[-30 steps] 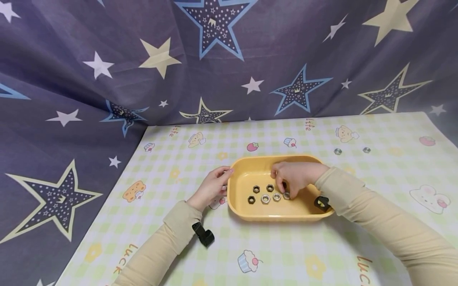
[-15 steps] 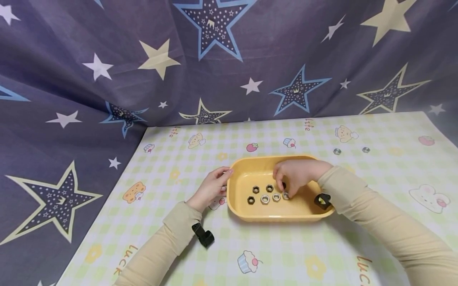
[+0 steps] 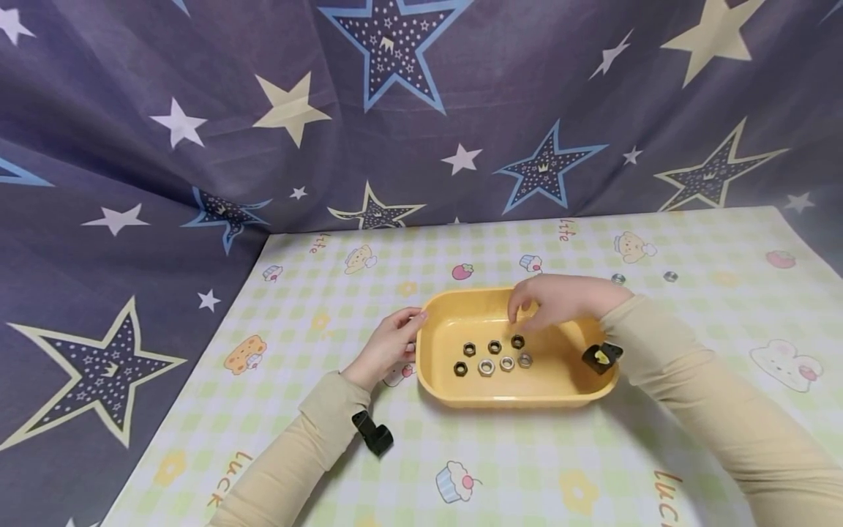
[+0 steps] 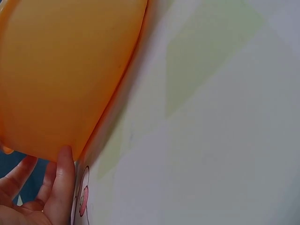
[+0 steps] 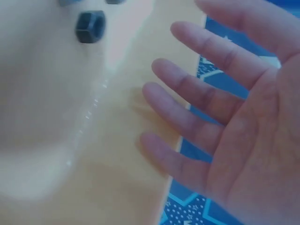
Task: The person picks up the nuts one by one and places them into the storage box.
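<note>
The yellow tray (image 3: 454,400) holds two rows of hex nuts: several black nuts (image 3: 495,347) and three silver nuts (image 3: 507,364). My left hand (image 3: 387,345) holds the tray's left end, fingertips at the rim; in the left wrist view its fingers (image 4: 64,180) touch the outer wall. My right hand (image 3: 560,298) hovers over the tray's back right part, fingers apart from the nuts. The right wrist view shows that palm with spread, loosely bent fingers (image 5: 187,86) and nothing held; a black nut (image 5: 91,26) lies beyond.
Two more silver nuts lie on the checked tablecloth (image 3: 369,476) behind the tray: one nut (image 3: 618,279) beside my right hand, the other nut (image 3: 670,277) farther right. A star-patterned curtain (image 3: 421,146) hangs behind the table. Black camera mounts sit on both wrists.
My right hand has let go of the rightmost silver nut in the front row and lifted up, back and to the right. A black nut behind it is uncovered. The left hand stays put.
</note>
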### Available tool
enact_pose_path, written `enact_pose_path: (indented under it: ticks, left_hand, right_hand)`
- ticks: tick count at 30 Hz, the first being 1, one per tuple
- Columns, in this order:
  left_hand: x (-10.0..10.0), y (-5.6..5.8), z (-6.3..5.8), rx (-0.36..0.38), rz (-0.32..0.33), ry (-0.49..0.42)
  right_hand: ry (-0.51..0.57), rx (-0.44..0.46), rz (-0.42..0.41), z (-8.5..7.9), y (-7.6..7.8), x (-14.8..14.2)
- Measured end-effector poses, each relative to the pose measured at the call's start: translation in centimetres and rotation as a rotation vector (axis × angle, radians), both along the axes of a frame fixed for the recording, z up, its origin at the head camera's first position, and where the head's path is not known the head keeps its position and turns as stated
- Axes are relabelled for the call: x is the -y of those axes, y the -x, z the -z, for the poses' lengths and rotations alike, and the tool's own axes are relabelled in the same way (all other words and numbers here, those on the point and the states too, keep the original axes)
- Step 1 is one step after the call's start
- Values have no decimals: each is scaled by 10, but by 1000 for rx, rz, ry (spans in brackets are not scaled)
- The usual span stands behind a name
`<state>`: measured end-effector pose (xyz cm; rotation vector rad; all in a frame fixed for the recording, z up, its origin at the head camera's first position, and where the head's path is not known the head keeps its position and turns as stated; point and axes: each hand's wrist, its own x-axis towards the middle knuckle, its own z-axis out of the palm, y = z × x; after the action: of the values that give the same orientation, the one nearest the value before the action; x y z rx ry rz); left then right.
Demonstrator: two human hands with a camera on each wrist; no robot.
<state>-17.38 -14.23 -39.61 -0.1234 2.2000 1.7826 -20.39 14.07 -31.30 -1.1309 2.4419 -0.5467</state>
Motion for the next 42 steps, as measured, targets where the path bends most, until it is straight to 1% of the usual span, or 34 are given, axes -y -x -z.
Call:
enact_pose_path:
  ticks: [4,7,13,16,17,21,24,27,31,36,38,42]
  left_hand:
    - [0,0,0,-1,-1,2]
    - [0,-1,-1,3,0,4]
    - [0,0,-2,15,0,-4]
    - [1,0,-4,23,3,-5]
    - [0,-1,-6,26,5,-5]
    - [-3,-10,-22,21,11,2]
    - [-5,-16,-32,17,10,3]
    - [-5,-17,-33,19,9,-4]
    - [-5,-16,-32,19,13,-14]
    - [-2,-5,-11,7,1,-14]
    - [-1,-1,-3,1,-6,-15]
    - [0,-2,-3,-2,-11,-6]
  right_hand:
    - [-8,6,52,-7,-2,-6]
    - [3,0,69,-11,-4,-13]
    - [47,-20,106,-17,-7,-29]
    - [79,-24,128,-17,-10,-37]
    - [92,-27,134,-17,-10,-40]
    - [160,-37,154,-14,-14,-50]
    - [209,-65,168,-10,-18,-56]
    - [240,-98,186,-5,-22,-61]
    - [275,-114,225,2,-25,-68]
    - [359,-161,250,10,-26,-76]
    - [385,-196,260,13,-27,-80]
    - [359,-306,248,21,-29,-85]
